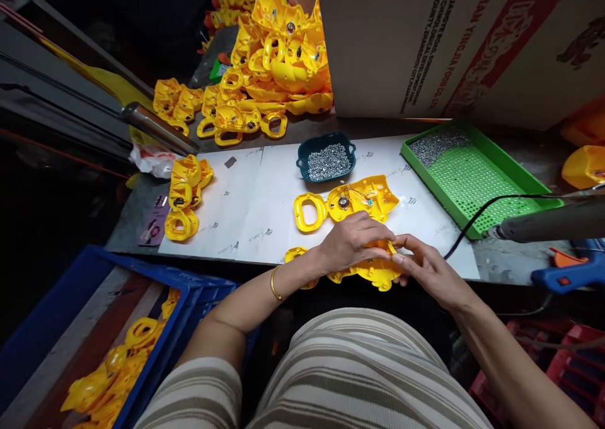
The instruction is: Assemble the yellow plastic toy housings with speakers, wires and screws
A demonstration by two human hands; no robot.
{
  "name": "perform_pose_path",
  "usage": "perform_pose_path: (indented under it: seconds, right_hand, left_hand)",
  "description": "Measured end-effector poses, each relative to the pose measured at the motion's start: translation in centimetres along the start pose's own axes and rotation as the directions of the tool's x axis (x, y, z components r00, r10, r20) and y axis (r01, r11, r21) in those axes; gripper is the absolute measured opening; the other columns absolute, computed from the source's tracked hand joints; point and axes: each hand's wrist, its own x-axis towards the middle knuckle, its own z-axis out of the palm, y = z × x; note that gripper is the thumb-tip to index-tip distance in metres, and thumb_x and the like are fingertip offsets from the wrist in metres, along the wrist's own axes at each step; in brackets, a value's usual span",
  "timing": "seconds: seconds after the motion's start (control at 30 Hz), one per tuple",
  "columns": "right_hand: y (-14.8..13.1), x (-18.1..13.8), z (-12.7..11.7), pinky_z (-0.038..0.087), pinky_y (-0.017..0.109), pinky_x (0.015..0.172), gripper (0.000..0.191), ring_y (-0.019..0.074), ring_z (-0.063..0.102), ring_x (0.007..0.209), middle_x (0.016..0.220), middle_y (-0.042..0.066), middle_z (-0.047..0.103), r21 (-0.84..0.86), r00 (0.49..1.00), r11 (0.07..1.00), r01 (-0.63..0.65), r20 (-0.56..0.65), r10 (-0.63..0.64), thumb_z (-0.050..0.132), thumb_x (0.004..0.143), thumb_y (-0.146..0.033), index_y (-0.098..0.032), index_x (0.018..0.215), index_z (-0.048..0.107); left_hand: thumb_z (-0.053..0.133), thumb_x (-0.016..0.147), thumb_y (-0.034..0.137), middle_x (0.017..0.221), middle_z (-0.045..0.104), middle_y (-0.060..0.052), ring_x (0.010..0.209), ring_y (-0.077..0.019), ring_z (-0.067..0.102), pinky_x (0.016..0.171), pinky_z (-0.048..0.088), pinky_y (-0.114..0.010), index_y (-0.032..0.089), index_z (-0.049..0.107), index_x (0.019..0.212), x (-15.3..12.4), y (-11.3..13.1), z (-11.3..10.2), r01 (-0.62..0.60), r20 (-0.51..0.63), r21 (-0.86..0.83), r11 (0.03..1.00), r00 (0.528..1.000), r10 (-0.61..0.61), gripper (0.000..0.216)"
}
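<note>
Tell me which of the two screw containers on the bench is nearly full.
The small dark teal bowl, heaped with screws. The green tray has screws only in its far corner; the rest is bare.

I work at a small toy-assembly workshop bench (265, 196): heaped yellow plastic shells (278, 51) at twelve o'clock, a screw dish (327, 158), a green sorting tray (472, 177) at two o'clock.

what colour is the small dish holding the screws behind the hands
Dark teal. The small handled plastic dish of silvery screws shows best in the head view, mid-table.
</note>
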Motion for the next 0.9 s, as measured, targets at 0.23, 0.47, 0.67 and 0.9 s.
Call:
perform_pose_path:
  seconds: [0.23,0.47,0.67,0.9]
  right_hand:
    - [-0.8,1.2,-1.9,0.052,0.030,0.058,0.053,0.0145,0.064,0.061,0.094,0.006,0.068,-0.366,0.994,0.929,-0.059,-0.108,0.020,0.057,0.083,-0.060,-0.019,0.116,0.059]
    - [-6.8,6.3,-0.8,0.041,0.032,0.066,0.025,0.0194,0.059,0.079,0.086,0.006,0.068,-0.921,0.736,0.350,0.168,-0.119,-0.666,0.056,0.091,-0.038,-0.022,0.091,0.075]
    - [-8.3,13.8,3.0,0.036,0.036,0.071,0.032,0.0280,0.053,0.095,0.097,0.014,0.068,-0.999,0.878,0.034,0.037,0.016,-0.479,0.050,0.093,-0.039,-0.020,0.096,0.076]
    - [-9.2,14.8,4.0,0.037,0.036,0.076,0.021,0.0263,0.056,0.094,0.092,0.010,0.069,-0.978,0.913,0.184,0.098,0.015,-0.407,0.056,0.087,-0.030,-0.022,0.085,0.075]
  left_hand:
    - [0.063,0.088,0.047,0.115,0.069,-0.010,0.099,-0.0219,0.059,0.089,0.049,-0.038,0.015,0.064,0.116,0.3,-1.6,0.6,-0.011,-0.015,0.162,0.987,1.000,0.013,0.042]
    - [0.061,0.090,0.039,0.115,0.067,-0.009,0.108,-0.0252,0.053,0.091,0.043,-0.041,0.021,0.069,0.107,-3.1,-3.4,-1.3,0.383,-0.408,0.400,0.833,0.888,-0.213,0.027]
    - [0.063,0.088,0.043,0.134,0.059,-0.010,0.123,-0.0310,0.046,0.099,0.034,-0.050,0.021,0.061,0.124,-4.9,-5.1,-1.9,0.488,-0.298,0.478,0.730,0.872,-0.388,0.042]
    - [0.062,0.089,0.043,0.134,0.062,-0.007,0.124,-0.0313,0.046,0.097,0.033,-0.050,0.022,0.062,0.122,-5.0,-5.1,-2.4,0.469,-0.238,0.473,0.746,0.883,-0.404,0.039]
